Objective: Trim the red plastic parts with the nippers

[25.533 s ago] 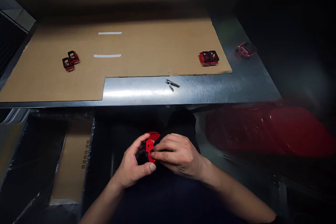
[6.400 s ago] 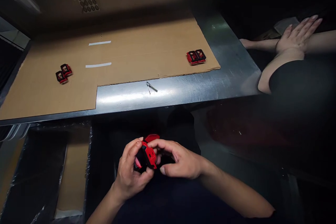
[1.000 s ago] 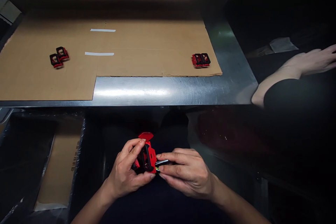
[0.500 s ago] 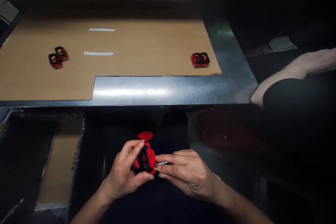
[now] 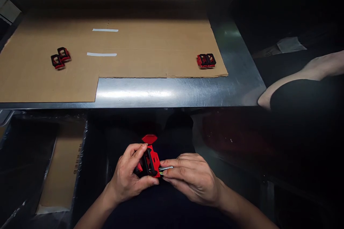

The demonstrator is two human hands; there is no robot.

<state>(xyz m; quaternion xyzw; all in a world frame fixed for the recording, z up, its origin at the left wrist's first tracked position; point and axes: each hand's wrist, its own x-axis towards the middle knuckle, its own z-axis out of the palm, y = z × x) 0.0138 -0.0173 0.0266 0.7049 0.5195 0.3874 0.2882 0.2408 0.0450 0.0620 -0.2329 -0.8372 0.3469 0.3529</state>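
Observation:
My left hand is wrapped round a small red and black plastic part, held low in front of me below the table's edge. My right hand pinches a thin metal pin between thumb and forefinger, its tip at the right side of the part. A red flap of the part sticks up above my fingers. Both hands sit close together and touch the part.
A steel table carries a brown cardboard sheet with two pairs of red and black parts, one left and one right. A lined box with cardboard is at lower left. Another person's arm rests at the right.
My hands and the part have hardly moved in the last second. The other person's hand at the right has drawn back out of view. The pin that lay on the table 6.4 s ago is gone from there.

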